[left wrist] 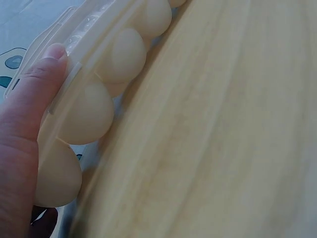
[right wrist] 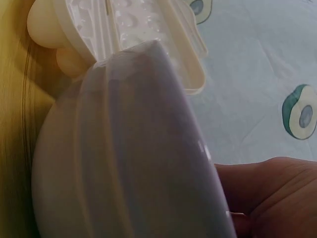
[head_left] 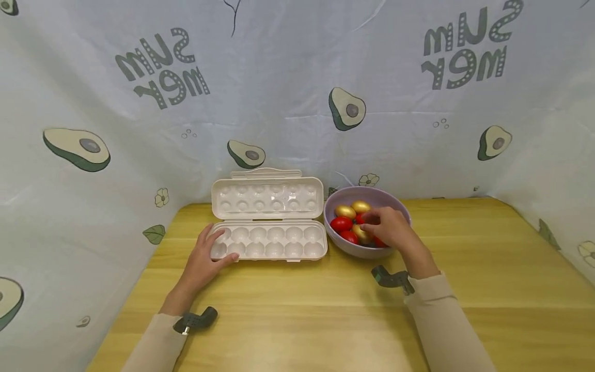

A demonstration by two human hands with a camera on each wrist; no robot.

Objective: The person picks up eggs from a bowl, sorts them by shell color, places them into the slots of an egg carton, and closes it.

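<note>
An egg carton of pale plastic lies with its lid folded back, showing two rows of round wells. My left hand grips its left end; in the left wrist view the thumb lies over the rim, beside the rounded undersides of the wells. To the right, a lilac bowl holds several shiny red eggs and gold eggs. My right hand reaches over its right rim, thumb and fingers bent down among the eggs. Whether they pinch one I cannot tell; the bowl wall hides the fingertips in the right wrist view.
Carton and bowl stand side by side near the back of a wooden table. Behind them hangs a pale curtain printed with avocados, which also runs along both sides. Dark camera mounts sit on both wrists.
</note>
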